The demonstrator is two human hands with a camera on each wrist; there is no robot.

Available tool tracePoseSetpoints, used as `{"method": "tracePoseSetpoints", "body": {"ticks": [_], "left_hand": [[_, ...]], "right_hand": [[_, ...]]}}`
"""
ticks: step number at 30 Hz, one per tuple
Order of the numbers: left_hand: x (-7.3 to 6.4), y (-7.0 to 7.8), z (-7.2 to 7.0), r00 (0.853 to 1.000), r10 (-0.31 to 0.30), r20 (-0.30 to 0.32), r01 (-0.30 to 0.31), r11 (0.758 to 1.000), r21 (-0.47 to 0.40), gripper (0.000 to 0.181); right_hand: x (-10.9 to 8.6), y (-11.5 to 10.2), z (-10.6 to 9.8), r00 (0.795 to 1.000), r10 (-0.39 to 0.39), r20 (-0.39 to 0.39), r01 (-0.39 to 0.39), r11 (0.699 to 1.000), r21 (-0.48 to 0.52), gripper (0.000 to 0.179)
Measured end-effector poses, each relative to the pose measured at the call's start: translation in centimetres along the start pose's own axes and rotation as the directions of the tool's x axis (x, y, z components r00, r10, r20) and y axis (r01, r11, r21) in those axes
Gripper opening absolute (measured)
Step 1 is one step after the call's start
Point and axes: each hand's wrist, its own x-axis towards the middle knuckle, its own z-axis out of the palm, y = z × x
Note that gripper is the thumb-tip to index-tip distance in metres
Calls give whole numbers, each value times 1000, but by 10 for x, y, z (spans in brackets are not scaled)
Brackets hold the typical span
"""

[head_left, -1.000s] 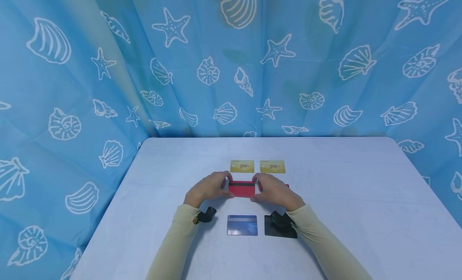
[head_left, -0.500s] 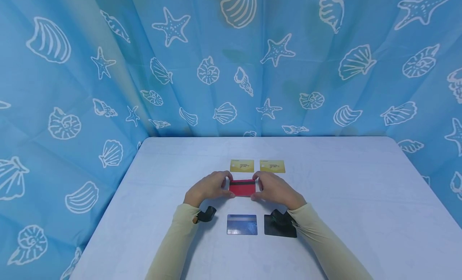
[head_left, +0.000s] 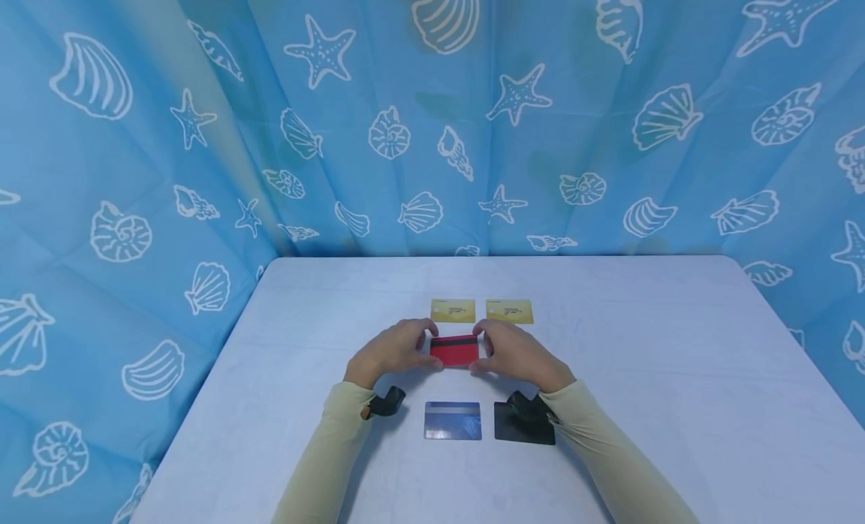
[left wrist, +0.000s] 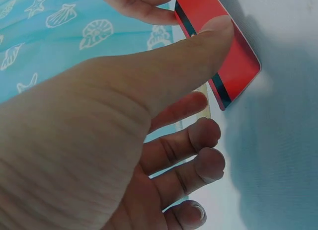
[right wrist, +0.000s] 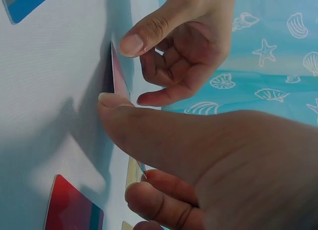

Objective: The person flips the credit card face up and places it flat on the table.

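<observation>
A red card with a black stripe [head_left: 454, 352] is between my two hands, above the middle of the white table. My left hand [head_left: 392, 351] has thumb and index finger at the card's left end; in the left wrist view its thumb overlaps the red face [left wrist: 243, 56]. At the other end my right hand [head_left: 516, 353] pinches the card between thumb and fingers. Seen edge-on in the right wrist view, the card [right wrist: 119, 81] stands tilted, its shadow on the tabletop. A second red card [right wrist: 72, 205] lies flat near my right hand, hidden beneath it in the head view.
Two yellow cards [head_left: 453, 311] lie side by side behind my hands. Nearer me are a blue card [head_left: 453, 421] and a black card [head_left: 523, 428], the latter partly covered by my right wrist's camera. A blue shell-patterned curtain [head_left: 500, 134] hangs behind the table.
The red card has risen slightly and its right end is turned a little away from me. My left thumb has slid slightly right along its near edge.
</observation>
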Motion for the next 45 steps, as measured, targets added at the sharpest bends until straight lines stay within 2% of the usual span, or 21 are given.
{"method": "tracePoseSetpoints", "body": {"ticks": [11, 32, 45], "left_hand": [[0, 4, -1, 1000, 18, -17, -17, 1000, 17, 60], [-4, 13, -3, 992, 112, -55, -111, 994, 26, 64], [-6, 21, 0, 984, 162, -69, -160, 987, 28, 77]], "right_hand": [[-1, -3, -4, 999, -36, -8, 36, 999, 1, 64], [-6, -8, -10, 995, -92, -35, 91, 996, -12, 63], [-11, -14, -12, 995, -87, -53, 86, 996, -23, 65]]}}
